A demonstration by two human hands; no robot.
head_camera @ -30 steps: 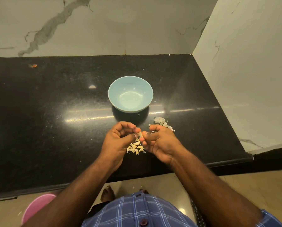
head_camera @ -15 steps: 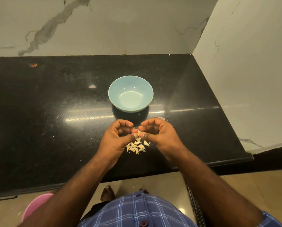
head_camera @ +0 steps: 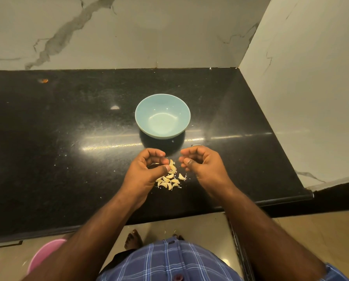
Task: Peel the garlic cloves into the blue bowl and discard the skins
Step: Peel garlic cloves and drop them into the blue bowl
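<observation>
Garlic clove (head_camera: 172, 166) pinched at the left hand (head_camera: 147, 171), between thumb and curled fingers, just above the loose pile. Whether skin is on or off it, cannot tell at this size.

Pile of garlic cloves (head_camera: 169, 182) lies on the black granite counter (head_camera: 68, 138), close to its front edge, between the two hands and partly under the left one. One clove (head_camera: 182, 176) sits slightly apart, to the right of the pile.

Right hand (head_camera: 202, 164) just beside the left, a small gap between them. Fingers curled inward, thumb near fingertips; whether a scrap of skin is caught there cannot be made out.

Blue bowl (head_camera: 162, 116) upright on the counter, beyond the hands, apart from them. Only glare shows inside.

A few pale flecks scattered on the counter near the bowl's base. Small orange mark (head_camera: 44, 80) far left at the back.

Marble-veined wall (head_camera: 129, 31) behind and to the right. Below the counter edge: pink basin (head_camera: 44, 254), bare foot (head_camera: 133, 239), blue plaid shirt (head_camera: 169, 262).
</observation>
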